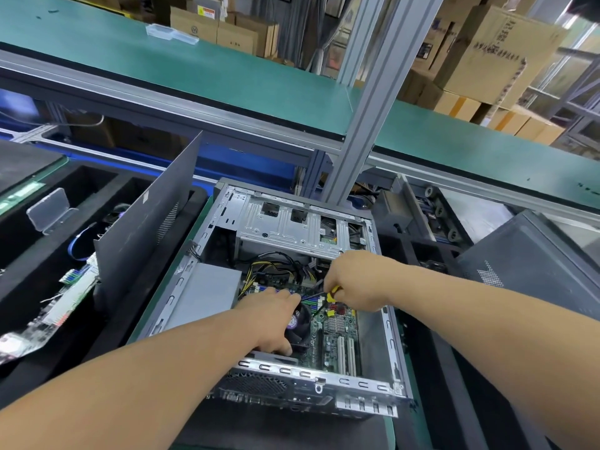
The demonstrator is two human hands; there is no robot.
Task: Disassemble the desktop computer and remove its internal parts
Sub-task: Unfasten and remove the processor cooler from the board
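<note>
Two bare hands reach into the open desktop case (388, 336), which lies on its side on the green mat at the near centre of the bench. Your left hand (271, 321) lies palm down over the round cooler fan (300, 323); its fingers are straight and close together, their tips pointing toward the far right, and they grip nothing. Your right hand (354, 280) has its fingers curled around the yellow-and-red handle of a screwdriver (332, 293), whose dark shaft angles down and left toward the motherboard (341, 332).

Inside the case: the grey power supply (207, 292) fills the left side; a bundle of yellow and black cables (276, 267) runs across the far part of the board; the silver drive cage (289, 225) spans the far end. White expansion slots stand at the near right of the board.

To the left, a dark side panel (149, 219) stands tilted on its edge against a black foam tray (42, 251). That tray holds a clear plastic piece, a blue cable and green circuit boards in clear wrapping. To the right, a second dark tower case (532, 264) stands beside another black tray; what that tray holds cannot be told.
</note>
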